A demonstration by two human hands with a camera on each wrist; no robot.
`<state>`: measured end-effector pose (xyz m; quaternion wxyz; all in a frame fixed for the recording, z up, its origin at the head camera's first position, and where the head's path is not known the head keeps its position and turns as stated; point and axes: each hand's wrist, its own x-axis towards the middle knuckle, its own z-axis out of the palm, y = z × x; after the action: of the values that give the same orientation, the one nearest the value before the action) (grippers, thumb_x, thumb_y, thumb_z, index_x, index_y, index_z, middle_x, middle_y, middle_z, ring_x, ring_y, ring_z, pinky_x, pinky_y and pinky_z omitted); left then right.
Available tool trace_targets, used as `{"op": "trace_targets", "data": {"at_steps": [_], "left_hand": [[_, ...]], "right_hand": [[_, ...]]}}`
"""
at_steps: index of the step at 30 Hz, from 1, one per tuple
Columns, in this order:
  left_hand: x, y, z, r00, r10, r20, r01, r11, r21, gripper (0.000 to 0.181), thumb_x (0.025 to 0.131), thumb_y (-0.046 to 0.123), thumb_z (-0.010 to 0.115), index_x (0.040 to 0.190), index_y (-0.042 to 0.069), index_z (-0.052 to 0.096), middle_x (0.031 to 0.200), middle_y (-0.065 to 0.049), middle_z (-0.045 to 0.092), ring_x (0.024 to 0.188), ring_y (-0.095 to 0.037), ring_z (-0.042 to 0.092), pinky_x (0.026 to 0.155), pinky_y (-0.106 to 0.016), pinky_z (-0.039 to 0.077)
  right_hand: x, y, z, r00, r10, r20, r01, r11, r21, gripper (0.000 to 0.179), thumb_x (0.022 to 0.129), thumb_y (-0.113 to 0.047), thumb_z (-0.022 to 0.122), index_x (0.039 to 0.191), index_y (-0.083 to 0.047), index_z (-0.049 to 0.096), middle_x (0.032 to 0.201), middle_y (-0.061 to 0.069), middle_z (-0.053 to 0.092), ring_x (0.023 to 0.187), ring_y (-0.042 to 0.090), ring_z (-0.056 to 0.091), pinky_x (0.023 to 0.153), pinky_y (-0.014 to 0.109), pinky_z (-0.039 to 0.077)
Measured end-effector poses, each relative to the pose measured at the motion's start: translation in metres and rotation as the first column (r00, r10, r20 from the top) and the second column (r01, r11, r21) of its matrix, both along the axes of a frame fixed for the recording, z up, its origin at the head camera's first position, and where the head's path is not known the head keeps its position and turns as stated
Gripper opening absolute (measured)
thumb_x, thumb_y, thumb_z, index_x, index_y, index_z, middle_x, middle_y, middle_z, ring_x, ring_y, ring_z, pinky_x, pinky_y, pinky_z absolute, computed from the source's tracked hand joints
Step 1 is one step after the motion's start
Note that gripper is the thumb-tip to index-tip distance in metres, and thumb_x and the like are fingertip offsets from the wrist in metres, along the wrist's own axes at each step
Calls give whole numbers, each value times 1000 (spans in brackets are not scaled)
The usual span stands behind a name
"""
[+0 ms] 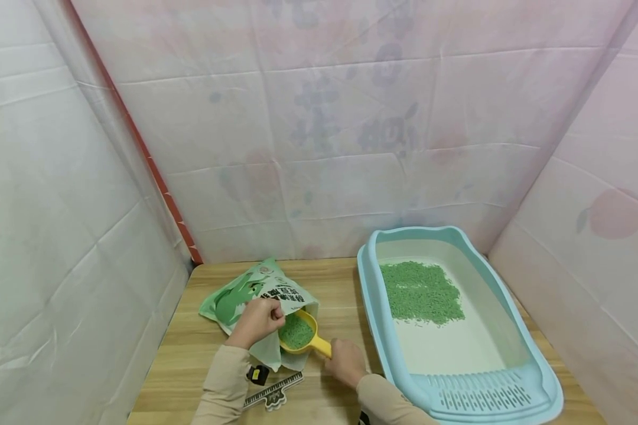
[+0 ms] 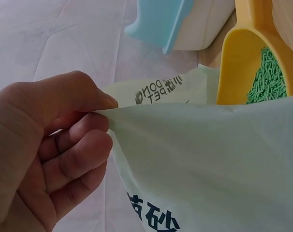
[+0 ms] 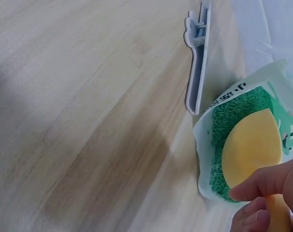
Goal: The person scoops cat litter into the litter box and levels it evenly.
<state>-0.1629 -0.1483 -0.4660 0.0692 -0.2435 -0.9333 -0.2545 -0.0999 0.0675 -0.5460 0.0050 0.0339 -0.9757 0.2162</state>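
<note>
A yellow scoop [image 1: 318,344] heaped with green pellets [image 1: 296,332] sits in the mouth of a green and white bag [image 1: 239,298]. My right hand [image 1: 347,361] grips the scoop's handle. With thumb and fingertips, my left hand [image 2: 64,140] pinches the upper edge of the bag's opening and holds it up. In the right wrist view more green pellets [image 3: 233,118] show inside the bag, beneath the scoop's bowl [image 3: 253,145]. The bag lies on its side on the wooden table, its printed face upward.
A light blue litter box [image 1: 369,295] stands on the right, with a patch of green pellets [image 1: 422,292] on its white floor and a slotted front ledge [image 1: 481,392]. A sealing clip [image 1: 274,392] with a ruler-like edge lies in front of the bag. Fabric walls [image 1: 340,118] enclose the table.
</note>
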Motion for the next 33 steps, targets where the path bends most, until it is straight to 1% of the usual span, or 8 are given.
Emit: {"op": "trace_targets", "data": {"at_steps": [8,15,22,27,30,33], "left_hand": [[0,-1,-1,1000,-10,-5,10,1000,8,28,75,3,65,59,20,50,57,14,45,53,1,31,62,-21,27],[-1,-1,-2,1000,-14,-4,14,1000,7,28,75,3,65,59,20,49,57,14,44,53,1,31,62,-21,27],[-1,-1,-2,1000,-3,12,3,1000,5,29,75,4,65,58,20,48,57,14,42,54,1,31,63,-21,28],[-1,-1,-2,1000,-11,4,11,1000,18,27,74,2,65,59,20,52,57,14,47,53,2,34,63,-21,29],[-1,-1,-2,1000,-14,15,13,1000,22,26,74,2,65,59,20,53,57,13,50,53,2,37,63,-20,31],[-2,-1,-2,999,-9,37,8,1000,17,26,75,3,64,59,20,52,57,13,49,53,2,36,63,-20,31]], "right_hand": [[2,8,11,998,9,62,-10,1000,17,19,70,-21,72,70,-7,59,58,0,48,51,14,40,46,28,32],[9,11,22,997,10,70,-12,999,33,17,68,-19,70,69,-8,57,58,-1,46,50,13,39,44,27,32],[15,16,31,995,22,96,-24,1000,19,17,69,-18,71,72,-7,58,59,-2,47,51,11,39,45,26,33],[17,19,37,994,26,107,-29,999,27,20,70,-21,74,71,-9,58,59,-2,48,52,12,39,45,27,33],[18,21,41,993,34,112,-37,999,26,21,71,-22,75,71,-9,59,59,-2,49,52,12,40,46,27,33],[19,22,44,992,47,115,-49,999,15,20,71,-21,76,72,-9,59,59,-2,50,52,11,40,47,27,33]]}}
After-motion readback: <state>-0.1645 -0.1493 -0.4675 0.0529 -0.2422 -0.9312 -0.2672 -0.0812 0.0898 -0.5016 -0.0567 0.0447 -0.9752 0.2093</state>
